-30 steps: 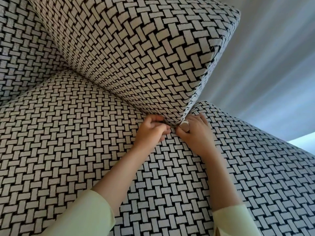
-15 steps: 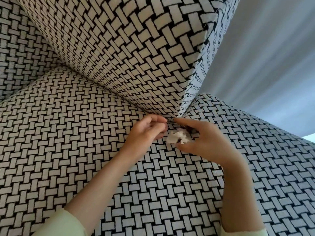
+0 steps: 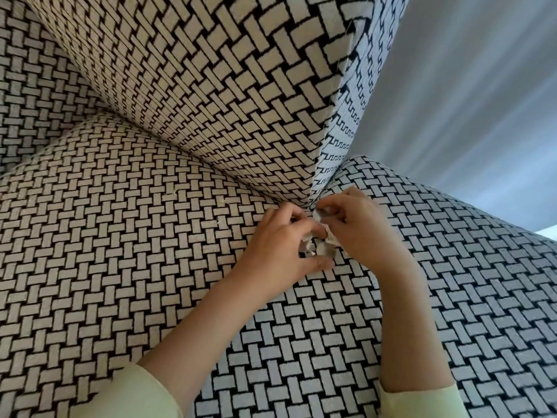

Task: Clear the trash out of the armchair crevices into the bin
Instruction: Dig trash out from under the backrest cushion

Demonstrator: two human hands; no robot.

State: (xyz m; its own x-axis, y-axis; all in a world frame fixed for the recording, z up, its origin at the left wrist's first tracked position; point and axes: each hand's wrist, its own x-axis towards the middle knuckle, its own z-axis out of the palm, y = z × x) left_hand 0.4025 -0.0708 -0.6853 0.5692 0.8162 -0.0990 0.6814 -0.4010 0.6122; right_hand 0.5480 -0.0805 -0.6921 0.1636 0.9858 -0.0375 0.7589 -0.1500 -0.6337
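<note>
Both hands close on a wad of crumpled white paper [image 3: 320, 247], held just on the near side of the armchair crevice [image 3: 241, 193]. The left hand [image 3: 278, 247] curls its fingers over the wad from the far side while its thumb [image 3: 316, 263] hooks round the near side. The right hand [image 3: 360, 233] pinches the upper right part of the same wad with bent fingertips [image 3: 327, 206], so the paper sits between the two hands and is mostly hidden by them; whether it touches the fabric below cannot be told. Just beyond the fingers, the corner of the upper cushion [image 3: 211, 101] presses down into the lower cushion [image 3: 120, 251], and the crevice runs leftward from that corner. Both cushions carry a black-and-white basket-weave pattern; a narrower key pattern marks the upper cushion's right edge. Pale green sleeves [image 3: 135, 393] cover both forearms at the near edge. A pale pleated curtain [image 3: 467, 116] fills the far right.
</note>
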